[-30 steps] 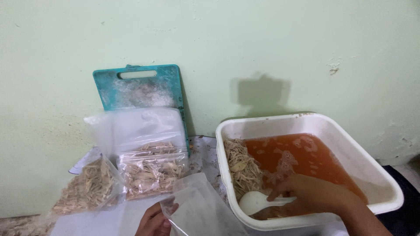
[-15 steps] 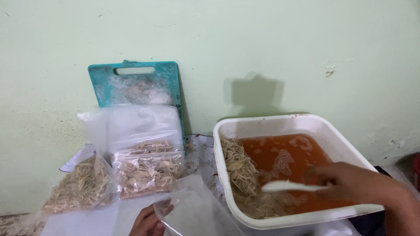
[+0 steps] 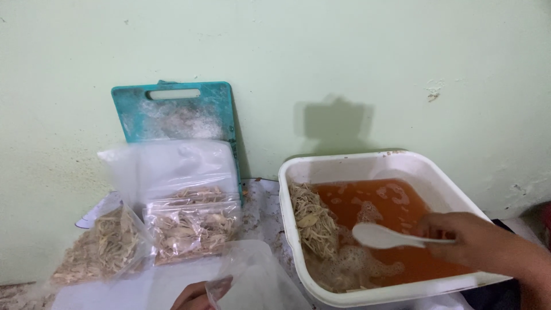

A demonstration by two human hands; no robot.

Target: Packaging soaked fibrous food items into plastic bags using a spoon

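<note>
Grip: right hand (image 3: 476, 244) pinches handle of white spoon (image 3: 381, 236), bowl over orange broth in white tub (image 3: 356, 166). Spoon light, stiff, likely slippery when wet. Left hand (image 3: 192, 295) clasps mouth of thin clear bag (image 3: 252, 281): limp, flimsy; hold by rim.

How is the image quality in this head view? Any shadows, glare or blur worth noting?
Head view: even, soft light; a blocky shadow falls on the pale green wall above the white tub. Mild glare on the clear bags. The white spoon and right hand look slightly soft; the left hand is cut off by the bottom edge.
</note>
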